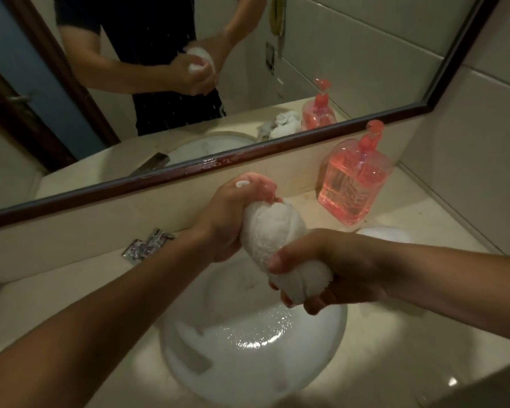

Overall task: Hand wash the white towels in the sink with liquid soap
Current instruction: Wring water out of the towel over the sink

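pale stone counter rings the round white sink; above its bowl the left hand curls its fingers tight round the far end of a rolled white towel, and the right hand clamps thumb and fingers round the near end, the wet nubby roll bulging between them. foamy water glistens in the sink, and behind it to the right stands a clear squarish pump bottle of pink soap.
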